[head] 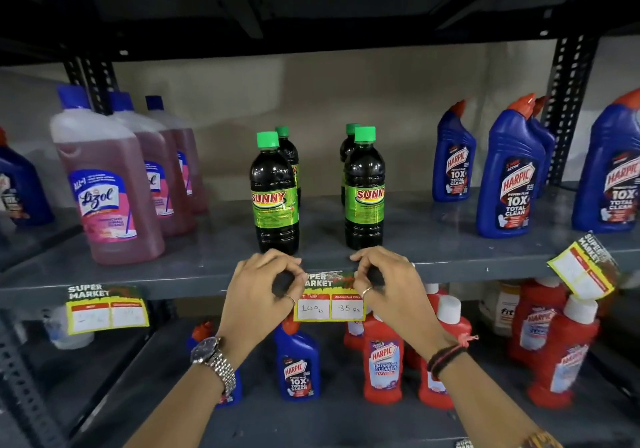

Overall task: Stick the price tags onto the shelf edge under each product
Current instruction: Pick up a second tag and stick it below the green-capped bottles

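Both your left hand [258, 295] and right hand [388, 285] pinch the price tag [329, 297] by its top corners, probably pressing it level onto the shelf edge [194, 279], centred beneath the Sunny bottles [275, 194].

Silver metal-link wristwatch [212, 357] & black-red thread wristbands [446, 354]; grey wall [346, 101] behind, black slotted steel uprights [568, 108] at sides.
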Motion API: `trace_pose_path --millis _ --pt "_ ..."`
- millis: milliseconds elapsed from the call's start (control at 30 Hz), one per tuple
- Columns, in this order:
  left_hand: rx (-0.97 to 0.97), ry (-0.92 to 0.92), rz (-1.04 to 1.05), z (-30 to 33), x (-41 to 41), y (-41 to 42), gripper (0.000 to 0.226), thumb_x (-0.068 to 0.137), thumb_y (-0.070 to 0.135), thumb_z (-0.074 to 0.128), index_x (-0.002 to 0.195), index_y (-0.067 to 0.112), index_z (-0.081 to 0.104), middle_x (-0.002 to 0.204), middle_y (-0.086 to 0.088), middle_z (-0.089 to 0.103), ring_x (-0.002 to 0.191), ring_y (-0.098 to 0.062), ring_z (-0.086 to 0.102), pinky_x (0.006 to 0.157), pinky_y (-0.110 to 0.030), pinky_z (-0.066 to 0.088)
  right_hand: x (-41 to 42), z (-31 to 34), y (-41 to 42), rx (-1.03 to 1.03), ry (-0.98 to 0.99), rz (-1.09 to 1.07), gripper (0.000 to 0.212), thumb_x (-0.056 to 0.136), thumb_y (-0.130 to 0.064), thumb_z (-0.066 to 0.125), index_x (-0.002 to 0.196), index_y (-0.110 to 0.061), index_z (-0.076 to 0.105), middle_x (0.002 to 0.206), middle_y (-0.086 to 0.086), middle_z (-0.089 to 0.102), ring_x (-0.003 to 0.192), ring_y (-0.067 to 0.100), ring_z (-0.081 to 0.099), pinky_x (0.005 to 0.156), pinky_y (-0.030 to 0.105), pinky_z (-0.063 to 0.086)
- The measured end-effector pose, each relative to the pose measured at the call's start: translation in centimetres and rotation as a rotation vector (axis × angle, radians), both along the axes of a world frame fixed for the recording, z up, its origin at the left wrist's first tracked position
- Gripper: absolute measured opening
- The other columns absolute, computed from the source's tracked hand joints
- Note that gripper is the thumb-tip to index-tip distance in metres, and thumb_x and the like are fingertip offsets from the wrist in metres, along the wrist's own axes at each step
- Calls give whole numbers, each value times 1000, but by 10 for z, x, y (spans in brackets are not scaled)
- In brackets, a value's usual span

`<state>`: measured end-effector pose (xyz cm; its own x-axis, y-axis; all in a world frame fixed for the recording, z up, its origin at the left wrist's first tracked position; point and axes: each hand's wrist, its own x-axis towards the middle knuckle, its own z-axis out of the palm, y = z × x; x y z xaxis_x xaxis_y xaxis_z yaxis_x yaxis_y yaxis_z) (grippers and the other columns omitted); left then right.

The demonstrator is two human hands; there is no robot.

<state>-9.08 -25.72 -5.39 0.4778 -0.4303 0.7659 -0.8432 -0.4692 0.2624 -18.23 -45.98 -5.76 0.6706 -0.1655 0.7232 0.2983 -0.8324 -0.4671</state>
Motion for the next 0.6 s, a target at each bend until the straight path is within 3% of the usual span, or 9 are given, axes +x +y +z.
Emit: trace_pose_path --millis 200,300,500,600 --pt "-70 45 -13 -1 3 -6 14 75 39 61 70 27 59 92 18 66 86 -6 57 81 -27 36 4 -4 4 -4 -30 -56 23 74 -12 63 70 -28 47 89 -8 65 91 3 57 86 19 31" --pt "-100 46 2 -2 3 -9 18 72 44 64 66 29 56 90 16 66 85 -7 58 79 -34 39 5 -4 8 -2 -58 -85 21 74 -17 66 73 -27 47 88 -9 64 86 6 57 83 19 34" --pt "-113 30 86 -2 2 -15 35 68 60 63 75 29 48 86 16 67 79 -8 56 74 -24 27 9 -3 19 -17 -110 -191 31 72 -31 75 90 -24 51 84 -10 55 77 6 46 75 27 34" --pt "-125 41 99 -4 2 -18 39 66 61 61 80 28 45 86 14 67 78 -11 55 75 -24 24 8 -4 17 23 -61 -149 32 72 -26 74 88 -29 46 84 -9 57 81 4 47 73 20 33"
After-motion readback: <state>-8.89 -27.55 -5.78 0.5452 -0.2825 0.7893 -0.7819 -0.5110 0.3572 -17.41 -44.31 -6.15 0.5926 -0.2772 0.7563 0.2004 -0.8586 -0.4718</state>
